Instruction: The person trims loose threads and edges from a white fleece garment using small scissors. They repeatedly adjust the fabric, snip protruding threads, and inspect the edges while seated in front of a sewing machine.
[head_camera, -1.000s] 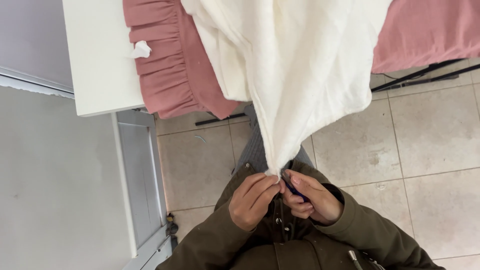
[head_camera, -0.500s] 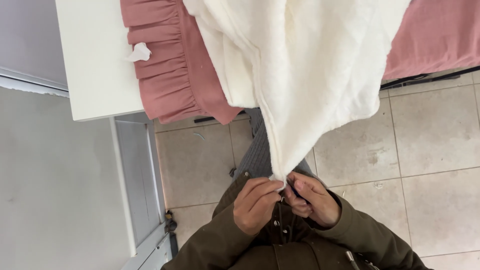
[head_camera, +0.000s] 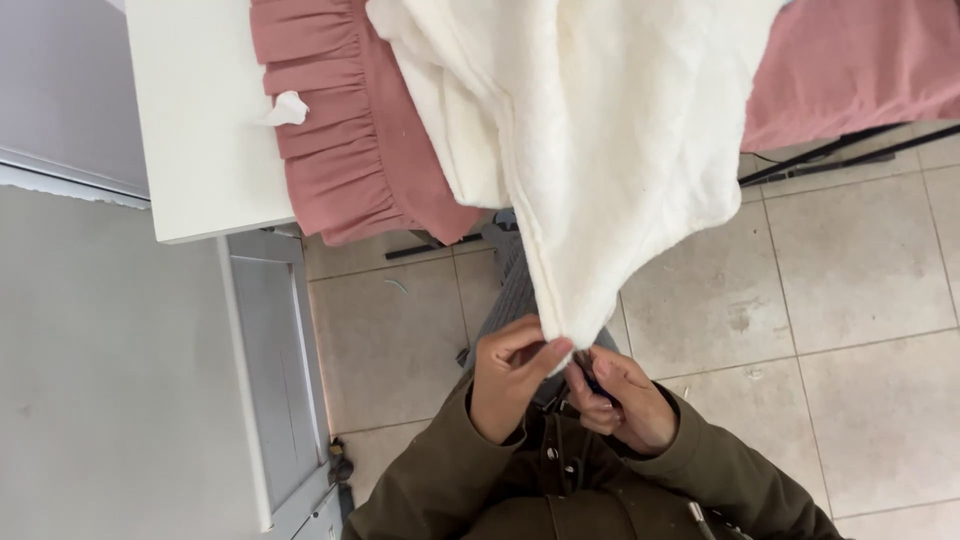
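Low in the centre of the frame, the left hand (head_camera: 510, 385) pinches the lowest corner of a cream-white fleecy fabric (head_camera: 600, 150) between thumb and fingers. Just to its right, the right hand (head_camera: 620, 400) is curled shut around a small dark tool (head_camera: 592, 380), too hidden to identify, whose tip meets that same corner. Both wrists emerge from olive-green jacket sleeves (head_camera: 440, 480) at the bottom edge. The fabric narrows to this point from a wide mass filling the upper centre. Beneath it, a dusty-pink ruffled cloth (head_camera: 340, 130) spreads along the top, partly over a white tabletop (head_camera: 195, 130) at upper left carrying a crumpled white tissue (head_camera: 285, 108). Beige floor tiles (head_camera: 850, 300) fill the right side.
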